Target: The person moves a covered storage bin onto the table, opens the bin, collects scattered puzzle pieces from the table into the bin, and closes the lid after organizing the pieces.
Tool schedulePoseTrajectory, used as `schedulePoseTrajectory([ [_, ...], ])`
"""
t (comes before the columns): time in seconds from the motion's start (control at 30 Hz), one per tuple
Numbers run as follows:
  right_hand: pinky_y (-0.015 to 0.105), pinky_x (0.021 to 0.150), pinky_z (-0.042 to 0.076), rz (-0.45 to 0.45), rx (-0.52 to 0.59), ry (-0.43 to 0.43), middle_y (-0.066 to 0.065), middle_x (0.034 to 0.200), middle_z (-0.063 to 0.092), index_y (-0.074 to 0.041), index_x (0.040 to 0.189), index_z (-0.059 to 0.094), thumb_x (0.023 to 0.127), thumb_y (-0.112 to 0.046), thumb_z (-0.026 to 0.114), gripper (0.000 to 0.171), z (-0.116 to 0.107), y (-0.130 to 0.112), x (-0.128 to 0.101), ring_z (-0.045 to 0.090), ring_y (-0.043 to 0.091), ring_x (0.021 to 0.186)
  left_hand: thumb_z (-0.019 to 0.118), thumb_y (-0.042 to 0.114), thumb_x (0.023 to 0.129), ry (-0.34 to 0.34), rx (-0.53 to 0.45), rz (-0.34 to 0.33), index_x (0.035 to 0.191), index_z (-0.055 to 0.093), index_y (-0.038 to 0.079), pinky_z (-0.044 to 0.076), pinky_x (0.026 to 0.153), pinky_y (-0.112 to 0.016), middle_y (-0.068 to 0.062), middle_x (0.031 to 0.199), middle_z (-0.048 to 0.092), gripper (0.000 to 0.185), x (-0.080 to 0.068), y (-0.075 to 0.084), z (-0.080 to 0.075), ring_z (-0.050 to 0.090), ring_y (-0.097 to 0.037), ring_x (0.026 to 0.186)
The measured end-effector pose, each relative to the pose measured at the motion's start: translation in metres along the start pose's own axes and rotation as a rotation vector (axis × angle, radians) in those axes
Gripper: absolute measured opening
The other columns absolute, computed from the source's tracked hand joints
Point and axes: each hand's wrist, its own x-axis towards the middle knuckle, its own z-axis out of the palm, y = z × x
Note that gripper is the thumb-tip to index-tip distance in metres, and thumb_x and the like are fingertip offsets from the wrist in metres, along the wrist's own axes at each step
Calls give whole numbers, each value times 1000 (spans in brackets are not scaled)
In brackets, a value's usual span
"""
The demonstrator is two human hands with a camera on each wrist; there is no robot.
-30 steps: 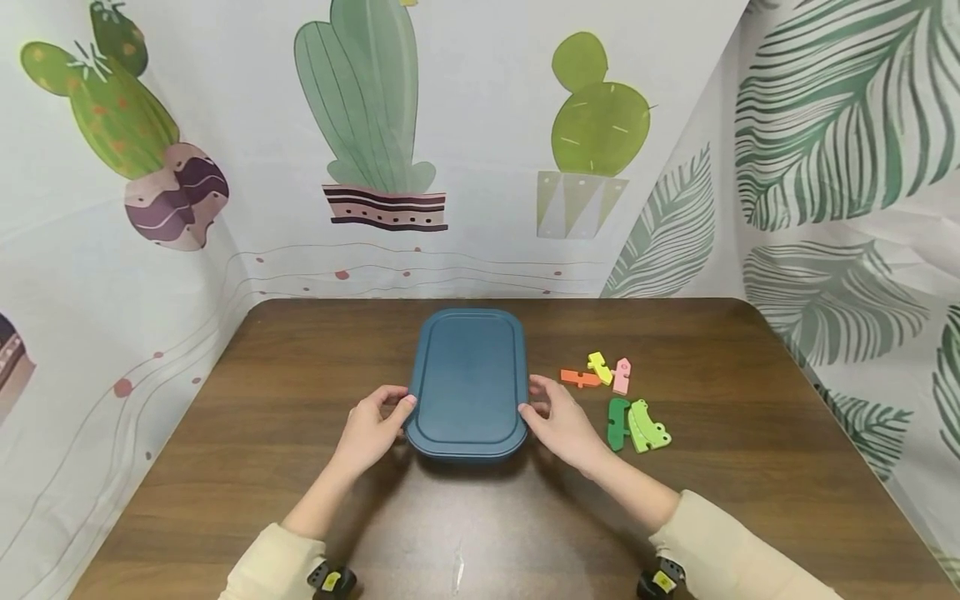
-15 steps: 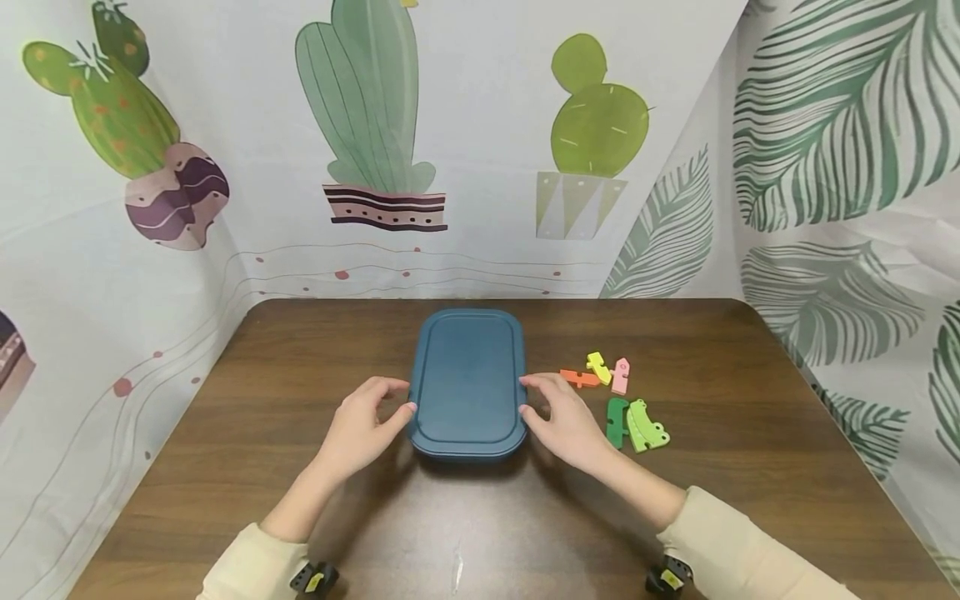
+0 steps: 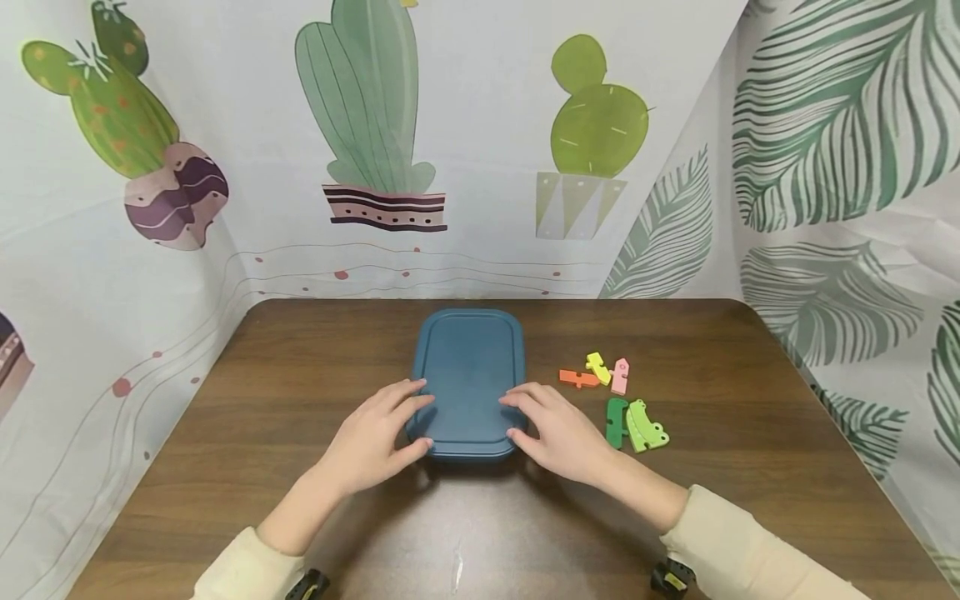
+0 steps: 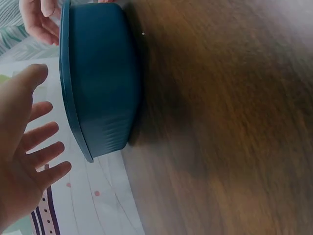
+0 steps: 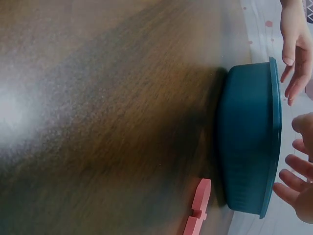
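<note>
Neither grip holds: left hand [image 3: 372, 437] and right hand [image 3: 560, 433] hover spread-fingered over the blue box [image 3: 468, 367].

Foam pieces [image 3: 615, 400] — cactus backdrop [image 3: 367, 117]

Head view looks down from above; both wrist views sit low, sharing the blue box [image 3: 468, 379].

wooden table [image 3: 300, 400], blue box [image 3: 468, 358], foam pieces [image 3: 618, 400]
</note>
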Motion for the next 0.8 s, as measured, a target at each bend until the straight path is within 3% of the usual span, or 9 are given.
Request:
schedulePoseTrajectory([
  [0.17, 30, 85, 51, -90, -69, -10, -1, 120, 54, -16, 119, 58, 81, -26, 69, 41, -1, -2, -2, 50, 16, 111, 67, 41, 79, -37, 57, 77, 123, 56, 12, 40, 99, -45, -8, 134, 49, 54, -1, 3, 3, 45, -30, 124],
  [0.43, 29, 83, 52, -176, -132, -60, 1, 120, 53, -16, 119, 58, 81, -32, 68, 42, 1, -6, -4, 50, 16, 112, 70, 43, 75, -72, 138, 139, 125, 56, 11, 41, 100, -42, -9, 133, 50, 61, -1, 7, 6, 46, -30, 123],
  [0.63, 31, 93, 46, -254, -167, -61, 3, 119, 55, -14, 117, 60, 79, -34, 70, 44, 4, -8, -5, 51, 18, 111, 74, 39, 73, -70, 148, 160, 124, 57, 9, 42, 98, -42, -10, 129, 54, 61, 1, 9, 8, 50, -30, 119],
  [0.8, 31, 92, 47, -296, -186, -41, 5, 120, 55, -13, 116, 60, 78, -33, 71, 45, 8, -9, -4, 51, 19, 111, 73, 39, 75, -92, 174, 150, 124, 57, 10, 41, 99, -39, -7, 127, 55, 59, 0, 9, 11, 51, -28, 118],
])
